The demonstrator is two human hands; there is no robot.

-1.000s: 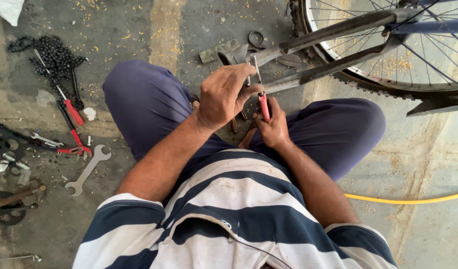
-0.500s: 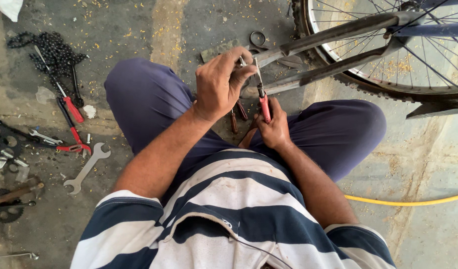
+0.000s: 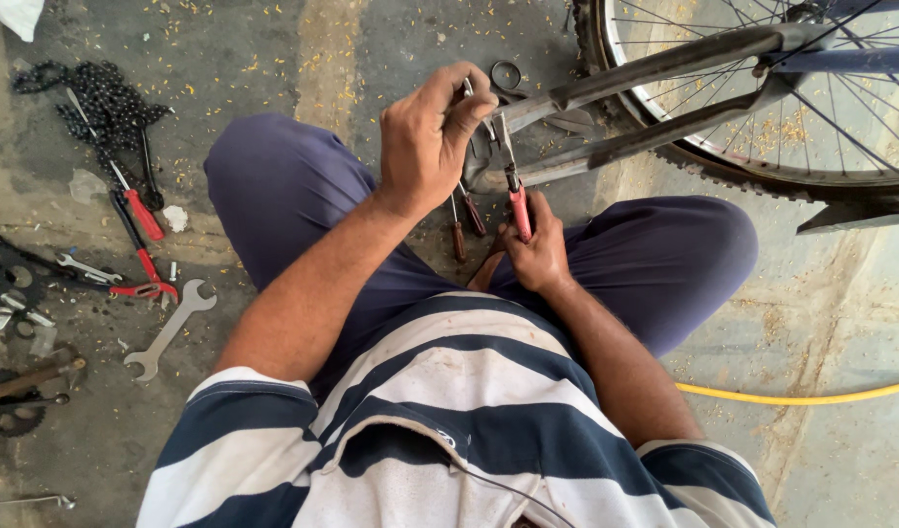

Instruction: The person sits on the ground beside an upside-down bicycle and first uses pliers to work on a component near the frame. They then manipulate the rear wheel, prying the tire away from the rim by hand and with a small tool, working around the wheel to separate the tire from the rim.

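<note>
chain (image 3: 97,103) upper left | spanner (image 3: 171,328) left, below pliers (image 3: 141,274) | bicycle wheel (image 3: 762,88) upper right | hose (image 3: 801,396), probably, lower right

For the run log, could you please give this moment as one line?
left hand: grips grey metal bicycle frame end | right hand: holds red-handled pliers at frame | floor left: black chain, silver open-ended spanner

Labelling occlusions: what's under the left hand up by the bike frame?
Under the left hand a metal part at the frame tubes' end shows, with two brown-handled tools on the floor below. The fingers cover the contact point. The right hand holds a red-handled tool against it.
</note>
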